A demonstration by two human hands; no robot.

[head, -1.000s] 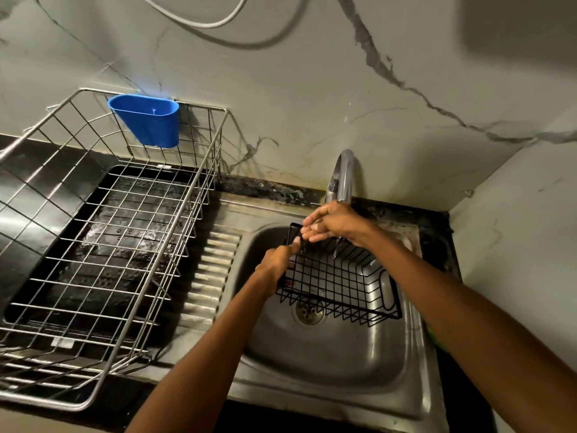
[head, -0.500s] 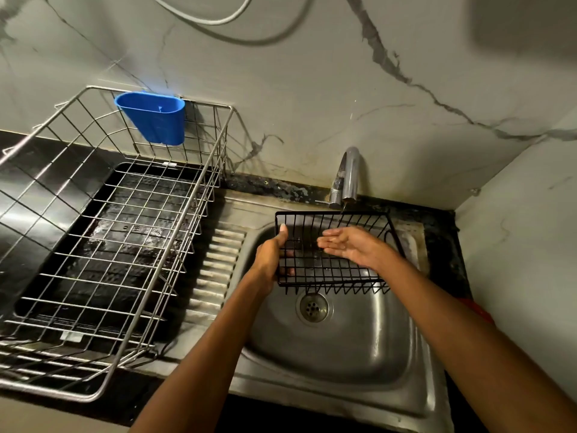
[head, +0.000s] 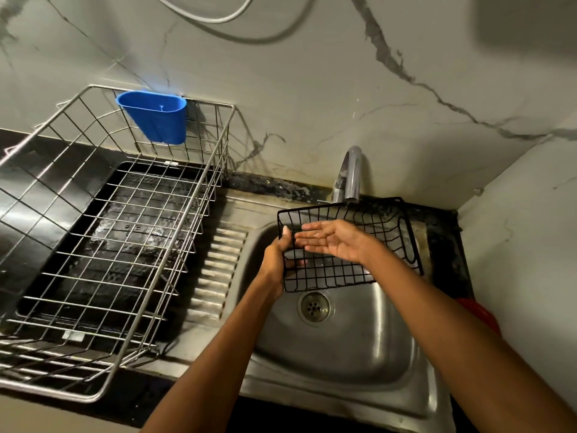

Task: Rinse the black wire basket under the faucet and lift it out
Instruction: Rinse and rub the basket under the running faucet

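The black wire basket [head: 331, 273] hangs above the steel sink [head: 343, 348], its open side facing me, right under the spout of the chrome faucet [head: 351, 173]. My left hand [head: 278, 260] grips the basket's left edge, thumb over the rim wire. Inside the basket, my right hand [head: 331, 240] lies flat and wet with fingers stretched toward the left, touching the wire floor. I cannot tell whether water is running.
A large steel wire dish rack [head: 103, 245] fills the counter to the left, with a blue plastic cup holder [head: 156, 117] hooked on its back rim. The ribbed drainboard [head: 215, 270] sits between rack and sink. A red object [head: 477, 314] lies right of the sink.
The basket has been turned from tilted down in the sink to held up with its opening toward me. My right hand moved from the rim into the basket and slid left.
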